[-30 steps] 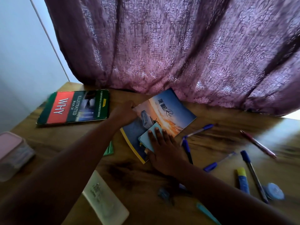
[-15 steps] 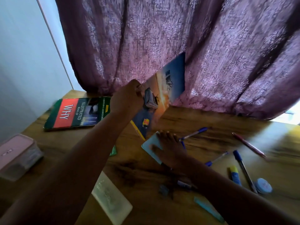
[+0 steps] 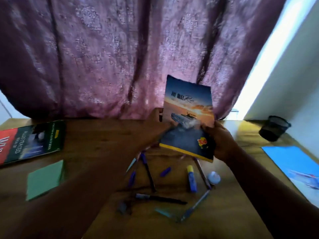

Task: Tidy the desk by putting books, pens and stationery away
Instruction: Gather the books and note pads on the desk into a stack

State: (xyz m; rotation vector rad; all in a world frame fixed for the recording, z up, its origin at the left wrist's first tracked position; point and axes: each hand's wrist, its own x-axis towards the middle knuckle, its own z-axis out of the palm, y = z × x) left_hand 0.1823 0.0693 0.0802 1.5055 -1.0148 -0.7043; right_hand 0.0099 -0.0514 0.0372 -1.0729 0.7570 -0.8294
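Observation:
A thin book with a sunset and boat cover (image 3: 188,107) is held upright above the wooden desk (image 3: 96,138). My left hand (image 3: 153,128) grips its left edge and my right hand (image 3: 221,140) grips its lower right corner. Below the book several pens lie scattered, among them a blue-capped pen (image 3: 146,168) and a black pen (image 3: 160,198). A glue stick (image 3: 192,178) and a small round white tape roll (image 3: 213,177) lie beside them. A green and red "WHY" book (image 3: 32,140) lies flat at the far left.
A green sticky-note pad (image 3: 44,180) lies on the desk at the left. A black mesh pen holder (image 3: 274,127) stands at the back right. A blue folder (image 3: 296,164) lies at the right edge. A purple curtain (image 3: 120,54) hangs behind the desk.
The boat book has moved right and now stands upright in both hands. My right hand left the pale blue pad on the desk and took the book's right side. The view swung right.

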